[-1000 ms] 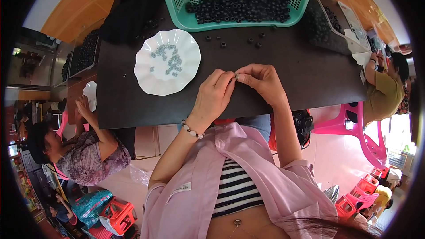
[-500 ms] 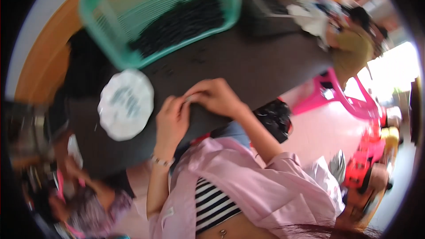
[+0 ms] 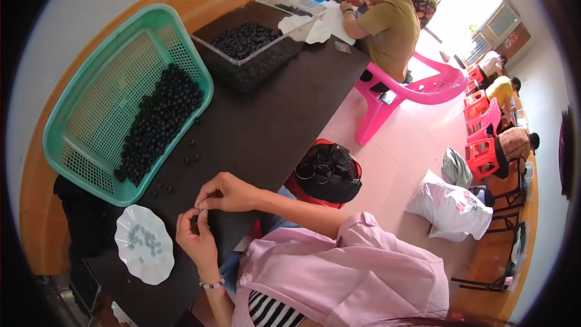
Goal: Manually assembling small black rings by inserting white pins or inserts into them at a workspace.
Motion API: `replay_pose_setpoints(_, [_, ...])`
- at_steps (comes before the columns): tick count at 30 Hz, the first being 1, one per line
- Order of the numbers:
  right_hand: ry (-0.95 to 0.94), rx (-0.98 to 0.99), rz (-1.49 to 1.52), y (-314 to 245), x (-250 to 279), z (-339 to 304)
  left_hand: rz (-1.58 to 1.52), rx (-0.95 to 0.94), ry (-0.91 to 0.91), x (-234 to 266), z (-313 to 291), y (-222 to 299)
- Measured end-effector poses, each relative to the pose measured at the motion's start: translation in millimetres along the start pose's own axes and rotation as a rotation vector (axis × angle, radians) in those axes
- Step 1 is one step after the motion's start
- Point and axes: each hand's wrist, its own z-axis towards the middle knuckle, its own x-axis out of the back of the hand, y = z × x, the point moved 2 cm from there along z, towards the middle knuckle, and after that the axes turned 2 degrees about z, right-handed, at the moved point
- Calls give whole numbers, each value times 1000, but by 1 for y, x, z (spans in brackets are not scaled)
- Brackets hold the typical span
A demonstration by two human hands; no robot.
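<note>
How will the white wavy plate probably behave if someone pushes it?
The white plate looks stiff, judging by its crisp wavy shape. It may slide on the smooth dark table, and the loose pale pieces on it could shift.

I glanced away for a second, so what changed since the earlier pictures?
The view turned right, so the green basket and white plate now appear farther left, while a white sack on the floor shows more fully. No grip visibly changed: the left hand and right hand still pinch something tiny together. The plate still holds pale pieces.
</note>
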Motion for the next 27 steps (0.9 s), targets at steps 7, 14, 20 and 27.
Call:
replay_pose_setpoints(7, [102,92,-125,-13,-12,0,-255,115,38,4,0,-7])
replay_pose_setpoints(14, [4,19,-110,-15,-8,3,178,-152,108,6,1,13])
replay_pose_setpoints(20, [15,-42,-59,0,-14,4,201,-154,121,9,-8,14])
replay_pose_setpoints(27, [79,-21,-163,-2,-8,3,-232,255,56,0,-6,15])
